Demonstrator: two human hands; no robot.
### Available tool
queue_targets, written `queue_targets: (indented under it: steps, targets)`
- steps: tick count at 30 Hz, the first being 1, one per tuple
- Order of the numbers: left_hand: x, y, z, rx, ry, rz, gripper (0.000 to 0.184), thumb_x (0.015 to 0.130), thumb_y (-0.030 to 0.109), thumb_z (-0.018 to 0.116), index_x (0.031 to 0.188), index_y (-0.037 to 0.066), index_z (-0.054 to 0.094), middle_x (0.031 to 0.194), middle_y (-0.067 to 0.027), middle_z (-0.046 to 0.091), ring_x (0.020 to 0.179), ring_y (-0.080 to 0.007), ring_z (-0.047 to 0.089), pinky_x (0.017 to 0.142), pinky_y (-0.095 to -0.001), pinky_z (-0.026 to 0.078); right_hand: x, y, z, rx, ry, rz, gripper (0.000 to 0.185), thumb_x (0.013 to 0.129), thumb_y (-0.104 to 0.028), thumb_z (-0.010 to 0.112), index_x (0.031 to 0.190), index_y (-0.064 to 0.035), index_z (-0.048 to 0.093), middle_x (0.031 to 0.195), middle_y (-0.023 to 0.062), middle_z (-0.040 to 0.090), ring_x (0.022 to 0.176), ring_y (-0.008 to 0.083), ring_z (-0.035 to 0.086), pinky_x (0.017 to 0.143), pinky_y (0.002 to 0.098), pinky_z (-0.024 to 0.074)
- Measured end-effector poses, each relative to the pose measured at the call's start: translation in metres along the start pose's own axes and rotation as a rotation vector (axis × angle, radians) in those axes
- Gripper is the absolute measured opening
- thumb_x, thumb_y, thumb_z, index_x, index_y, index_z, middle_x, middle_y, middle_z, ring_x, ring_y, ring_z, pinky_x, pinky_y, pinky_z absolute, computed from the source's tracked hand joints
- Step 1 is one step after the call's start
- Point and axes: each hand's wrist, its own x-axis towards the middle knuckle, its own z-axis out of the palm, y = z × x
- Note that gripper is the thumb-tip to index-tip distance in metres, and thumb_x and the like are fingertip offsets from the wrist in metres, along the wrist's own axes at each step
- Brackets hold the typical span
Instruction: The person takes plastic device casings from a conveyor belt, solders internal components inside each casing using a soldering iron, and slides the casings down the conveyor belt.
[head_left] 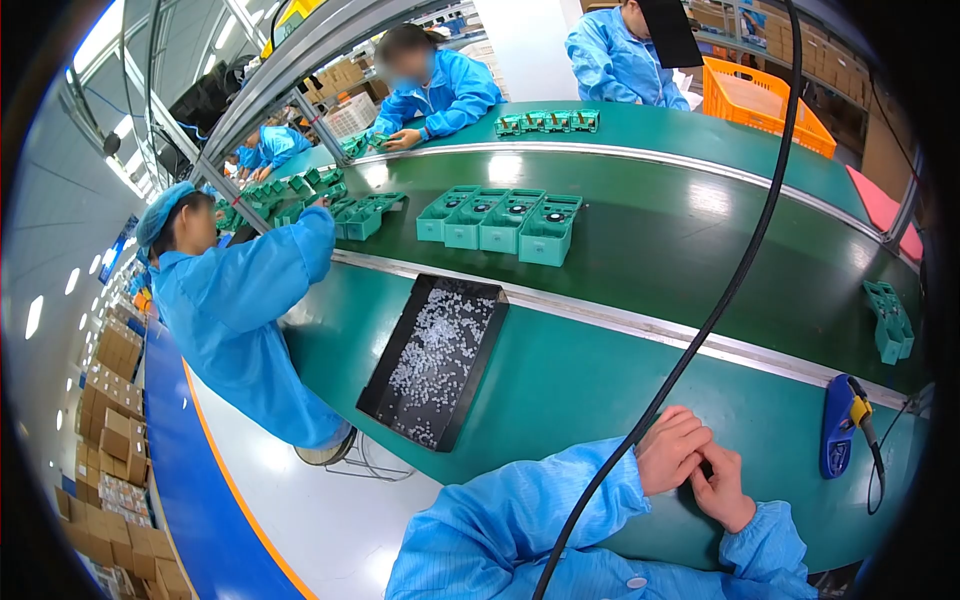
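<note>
My left hand (672,450) and my right hand (722,488) meet above the green bench surface (590,400), their fingers curled and touching each other. Whatever may be between the fingertips is hidden. To the left lies a black tray (474,398) holding many small translucent pieces (432,345). On my right a blue holder or stand (837,428) has a yellow-and-black corded tool (860,412) at its side. A black cable (700,338) hangs across the view in front of my left sleeve.
Several open green boxes (546,238) with round dark parts sit on the darker middle belt (650,230). Another green piece (887,322) lies far right. A co-worker (240,290) sits at left handling green boxes; others work across the bench. An orange crate (768,112) stands behind.
</note>
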Motion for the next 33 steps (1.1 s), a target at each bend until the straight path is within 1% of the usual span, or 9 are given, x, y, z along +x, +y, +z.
queue_targets:
  steps: [16, 25, 33]
  targets:
    - [0.0009, 0.0016, -0.0008, 0.002, 0.003, 0.006, 0.025, 0.069, -0.002, 0.062, 0.093, -0.001, 0.060, 0.080, -0.0116, 0.051, 0.080, -0.0311, 0.053, 0.085, -0.0416, 0.042, -0.0010, -0.0003, -0.0003, 0.016, -0.003, -0.005, 0.023, 0.074, 0.008, 0.058, 0.095, 0.0001, 0.061, 0.073, 0.0160, 0.060, 0.057, 0.0287, 0.059, 0.052, 0.0335, 0.0443]
    - [0.0027, 0.0033, -0.0032, 0.005, 0.003, 0.002, 0.028, 0.068, -0.001, 0.063, 0.096, -0.001, 0.061, 0.087, -0.0130, 0.053, 0.087, -0.0328, 0.054, 0.084, -0.0415, 0.042, -0.0006, -0.0009, -0.0010, 0.010, -0.005, -0.025, 0.025, 0.074, 0.008, 0.058, 0.097, -0.0001, 0.061, 0.074, 0.0155, 0.060, 0.057, 0.0279, 0.059, 0.052, 0.0335, 0.0446]
    - [0.0022, 0.0034, -0.0030, 0.001, -0.008, -0.012, 0.030, 0.069, -0.001, 0.063, 0.099, -0.002, 0.061, 0.091, -0.0130, 0.055, 0.090, -0.0328, 0.055, 0.086, -0.0414, 0.042, -0.0013, -0.0009, -0.0006, 0.004, -0.004, -0.019, 0.029, 0.074, 0.008, 0.058, 0.101, -0.0004, 0.061, 0.075, 0.0167, 0.061, 0.058, 0.0301, 0.060, 0.052, 0.0346, 0.0448]
